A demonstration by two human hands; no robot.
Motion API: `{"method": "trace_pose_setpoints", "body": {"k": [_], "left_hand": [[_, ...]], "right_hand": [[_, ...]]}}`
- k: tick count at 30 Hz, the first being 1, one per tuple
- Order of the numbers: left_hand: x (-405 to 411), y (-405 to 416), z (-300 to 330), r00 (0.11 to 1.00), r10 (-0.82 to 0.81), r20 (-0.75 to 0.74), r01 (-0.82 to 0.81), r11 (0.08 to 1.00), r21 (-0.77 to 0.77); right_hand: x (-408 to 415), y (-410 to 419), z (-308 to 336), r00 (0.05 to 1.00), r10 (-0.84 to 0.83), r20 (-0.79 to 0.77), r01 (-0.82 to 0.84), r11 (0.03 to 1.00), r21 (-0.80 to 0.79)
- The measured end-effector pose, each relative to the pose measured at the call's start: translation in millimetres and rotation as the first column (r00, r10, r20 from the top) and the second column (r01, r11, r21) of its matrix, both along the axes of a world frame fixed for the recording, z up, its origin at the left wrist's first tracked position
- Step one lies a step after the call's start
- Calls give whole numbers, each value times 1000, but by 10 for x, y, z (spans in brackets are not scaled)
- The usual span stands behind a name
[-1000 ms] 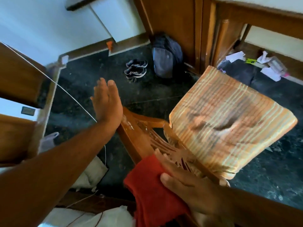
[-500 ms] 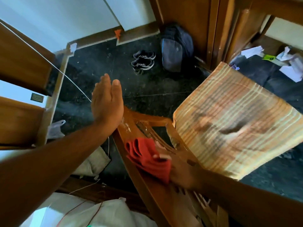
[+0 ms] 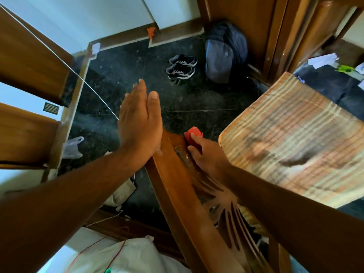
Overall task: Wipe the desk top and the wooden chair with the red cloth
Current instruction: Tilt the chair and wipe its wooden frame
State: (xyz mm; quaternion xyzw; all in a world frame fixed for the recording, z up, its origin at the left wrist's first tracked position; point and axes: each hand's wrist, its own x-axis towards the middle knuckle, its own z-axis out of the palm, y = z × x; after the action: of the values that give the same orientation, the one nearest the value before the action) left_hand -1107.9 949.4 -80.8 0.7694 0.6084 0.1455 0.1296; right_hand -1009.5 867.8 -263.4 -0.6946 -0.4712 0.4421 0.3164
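Note:
The wooden chair point(image 3: 173, 186) has a carved back that runs from the bottom right up to the middle, and a striped orange seat cushion point(image 3: 291, 142) to the right. My right hand point(image 3: 206, 156) presses the red cloth point(image 3: 194, 135) against the upper part of the chair back near its top corner; most of the cloth is hidden under my fingers. My left hand point(image 3: 137, 123) is flat with fingers straight, its heel resting against the outer edge of the chair back. The desk top is not in view.
A dark stone floor point(image 3: 128, 79) lies beneath. A pair of black shoes point(image 3: 181, 67) and a dark backpack point(image 3: 224, 54) sit by a wooden door frame point(image 3: 275, 36). White bags point(image 3: 122, 257) lie at the bottom left, papers point(image 3: 323, 60) at the top right.
My right hand has slid the red cloth up along the chair back, from its lower part to near the top corner. My left hand has stayed against the chair's edge.

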Motion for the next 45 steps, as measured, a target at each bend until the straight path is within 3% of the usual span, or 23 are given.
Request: {"method": "trace_pose_setpoints", "body": {"k": [6,8,11,13,15,19,22,24,27,31,33,36,39,41,43,45], "left_hand": [[-7,4,-9,1000,-2,17,2,1000,-15],[-3,1,1,1000,-4,11,4,1000,-17],[4,-2,6,1000,-9,13,9,1000,-20],[6,7,8,1000,-8,10,9,1000,-17],[4,0,10,1000,-7,5,7,1000,-13],[2,8,-6,1000,-8,4,8,1000,-7],[13,-3,-7,1000,-5,0,5,1000,-6],[19,0,-3,1000,-6,-9,6,1000,-2],[9,22,0,1000,6,-18,-6,1000,-10],[18,11,1,999,3,-48,-3,1000,-3],[22,11,1,998,3,-59,-4,1000,-4],[24,12,5,999,5,-52,-6,1000,-7],[27,1,-6,999,14,-42,-14,1000,3],[30,7,-8,999,20,-43,-19,1000,15],[28,6,-6,999,22,-38,-22,1000,10],[31,-3,-2,999,23,-29,-23,1000,4]], "right_hand": [[89,65,-134,973,-100,-209,43,964,-262],[153,17,-59,947,-142,-287,96,981,-169],[248,-143,218,951,-23,-309,85,979,188],[245,-162,352,977,193,-85,-149,918,368],[226,-71,412,948,286,138,-317,862,395],[344,93,515,857,381,347,-506,752,423],[398,17,505,723,441,532,-671,631,389],[364,-13,532,658,430,618,-716,611,337],[230,38,576,643,410,647,-712,631,308],[255,9,559,689,452,567,-673,690,268],[432,-256,376,685,578,444,-705,679,204],[830,-850,2,685,723,87,-723,690,-34],[1126,-1076,-204,660,747,78,-714,657,-244],[1211,-928,-116,790,612,49,-597,784,-171],[1174,-637,153,925,370,-83,-365,928,73],[980,-290,525,950,220,-223,-154,948,280]]}}
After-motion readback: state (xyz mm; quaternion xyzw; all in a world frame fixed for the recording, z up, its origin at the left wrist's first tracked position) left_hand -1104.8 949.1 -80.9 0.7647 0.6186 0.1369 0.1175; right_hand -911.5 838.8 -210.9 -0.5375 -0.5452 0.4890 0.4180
